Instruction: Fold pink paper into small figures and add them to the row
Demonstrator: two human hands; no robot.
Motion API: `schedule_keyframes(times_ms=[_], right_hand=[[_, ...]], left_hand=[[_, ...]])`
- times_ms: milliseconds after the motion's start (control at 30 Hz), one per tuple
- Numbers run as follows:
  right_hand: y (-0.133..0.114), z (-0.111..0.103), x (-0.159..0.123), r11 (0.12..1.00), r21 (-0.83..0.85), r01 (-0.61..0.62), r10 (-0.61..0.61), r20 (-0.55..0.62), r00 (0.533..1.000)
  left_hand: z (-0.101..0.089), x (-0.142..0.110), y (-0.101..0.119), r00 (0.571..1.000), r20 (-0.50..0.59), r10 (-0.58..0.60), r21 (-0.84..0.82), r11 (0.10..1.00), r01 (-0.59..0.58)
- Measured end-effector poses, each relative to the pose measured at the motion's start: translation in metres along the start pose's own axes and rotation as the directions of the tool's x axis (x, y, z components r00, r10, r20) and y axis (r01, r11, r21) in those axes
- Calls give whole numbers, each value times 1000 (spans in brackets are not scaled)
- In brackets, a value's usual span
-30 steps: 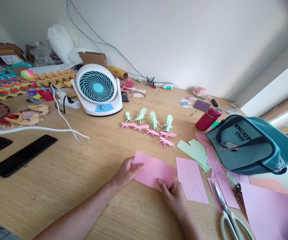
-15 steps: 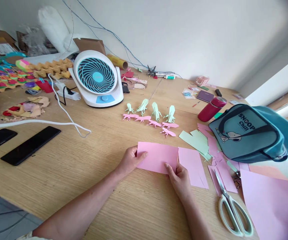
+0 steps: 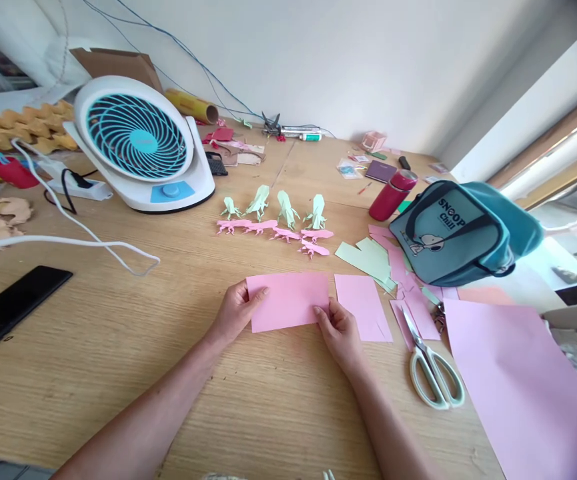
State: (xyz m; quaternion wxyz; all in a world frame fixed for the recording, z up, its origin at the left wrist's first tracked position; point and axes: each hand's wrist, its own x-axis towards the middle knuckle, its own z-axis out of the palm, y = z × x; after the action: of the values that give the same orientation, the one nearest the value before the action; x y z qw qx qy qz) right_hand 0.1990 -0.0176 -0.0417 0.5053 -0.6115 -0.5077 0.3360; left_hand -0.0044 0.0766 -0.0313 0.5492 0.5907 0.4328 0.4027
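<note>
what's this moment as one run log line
left hand: holding pink paper sheet, left end | right hand: holding its right end | white-handled scissors: on table, untouched

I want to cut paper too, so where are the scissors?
In the head view, the scissors lie toward the right on the table, between the right hand and the big pink sheet.

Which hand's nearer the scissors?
Right. The right hand is just left of the scissors, gripping the pink sheet's right end; the left hand is farther left, at its other end.
</note>
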Motion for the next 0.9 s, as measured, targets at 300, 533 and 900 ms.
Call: schedule_keyframes(times_ms=[300, 533, 900], right_hand=[[-3, 0, -1, 992, -108, 59, -58, 7, 998], [-1, -5, 3, 995, 99, -4, 22, -178, 984], [-8, -9, 2, 981, 189, 40, 36, -382, 923]], left_hand=[[-1, 2, -2, 1000, -10, -18, 24, 1000, 18], [0, 0, 3, 994, 85, 64, 125, 989, -74], [4, -3, 0, 973, 191, 126, 200, 966, -165]])
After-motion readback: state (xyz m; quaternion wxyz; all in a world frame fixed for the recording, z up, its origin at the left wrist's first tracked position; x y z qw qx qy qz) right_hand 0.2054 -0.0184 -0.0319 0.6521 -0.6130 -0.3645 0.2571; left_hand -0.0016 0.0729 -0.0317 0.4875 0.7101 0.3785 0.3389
